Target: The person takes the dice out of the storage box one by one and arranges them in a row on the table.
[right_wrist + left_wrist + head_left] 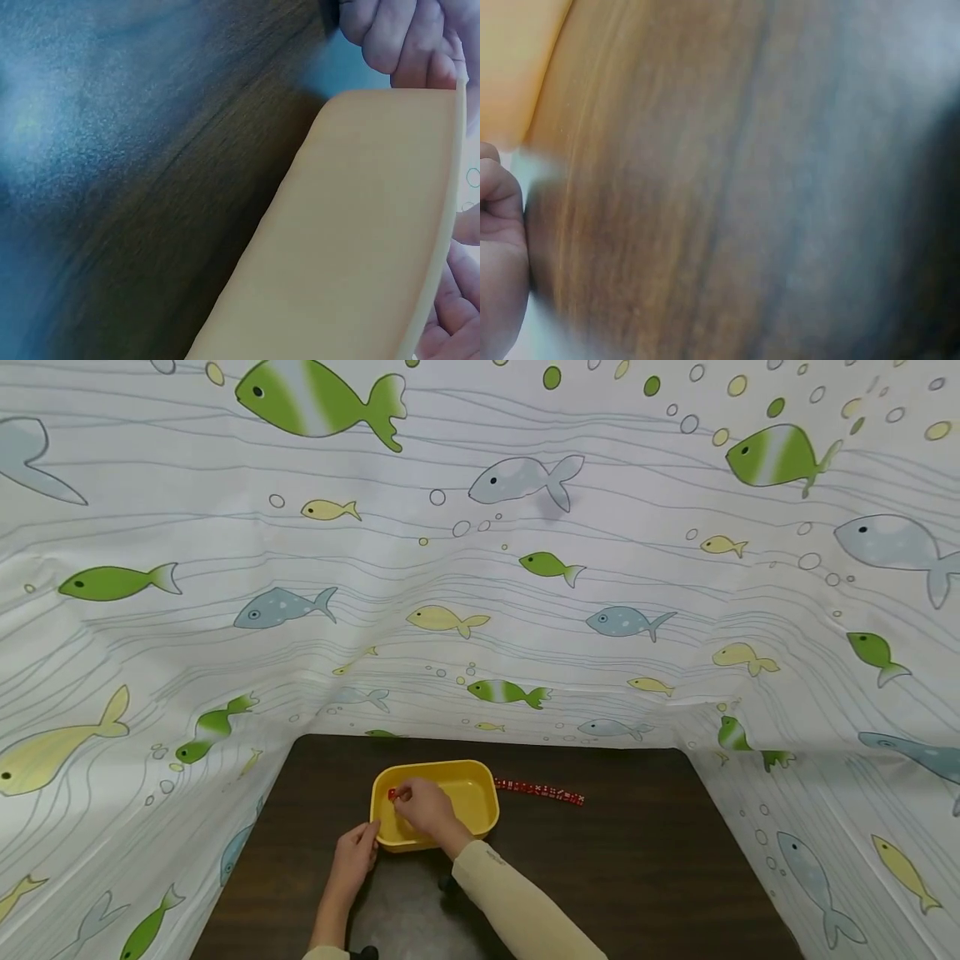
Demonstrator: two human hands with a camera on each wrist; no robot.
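A yellow plastic tub [474,802] stands on the dark table. My left hand [356,858] grips its near left corner at the rim. In the right wrist view the curled fingers of that left hand [401,37] meet the tub's corner, above the long side wall [360,210]. My right hand [426,810] reaches over the near rim into the tub. Its thumb and index finger pinch at a small red die [392,794] near the left end. The left wrist view catches only part of the left hand [499,255] beside the tub's wall [514,67].
A row of several red dice [540,789] runs rightward from behind the tub's right end. The dark wood-grain table [645,860] extends to both sides. A white sheet printed with fish [420,560] hangs around the back and sides.
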